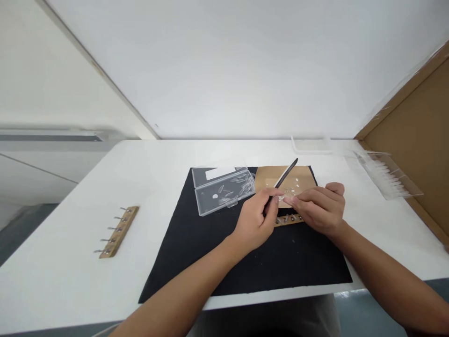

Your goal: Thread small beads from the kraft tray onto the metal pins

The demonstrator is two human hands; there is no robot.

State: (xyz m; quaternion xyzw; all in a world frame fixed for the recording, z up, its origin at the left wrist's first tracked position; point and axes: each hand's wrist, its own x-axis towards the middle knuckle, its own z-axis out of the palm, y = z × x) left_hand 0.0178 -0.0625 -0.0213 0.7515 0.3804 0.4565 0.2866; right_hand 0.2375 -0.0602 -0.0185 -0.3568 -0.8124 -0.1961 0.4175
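Note:
My left hand (255, 216) is closed around a slim black stick with a pale edge (289, 168), which slants up and away from between thumb and fingers. My right hand (322, 208) is closed in a pinch, fingertips almost meeting the left ones; what they hold is too small to make out. Below both hands, partly covered, lies a wooden strip with small clips (289, 219). Just beyond is a brown sheet (268, 173) with small clear and white pieces. Left of it, an open clear plastic box (205, 206) holds several clear pointed nail tips.
A black mat (196, 262) lies under the work on a white table (80, 285). Another wooden strip with upright metal clips (119, 232) is at the left. Clear trays with pale nail tips (386, 175) stand at the right by a cardboard panel (417, 121). A clear plastic holder (310, 151) sits behind.

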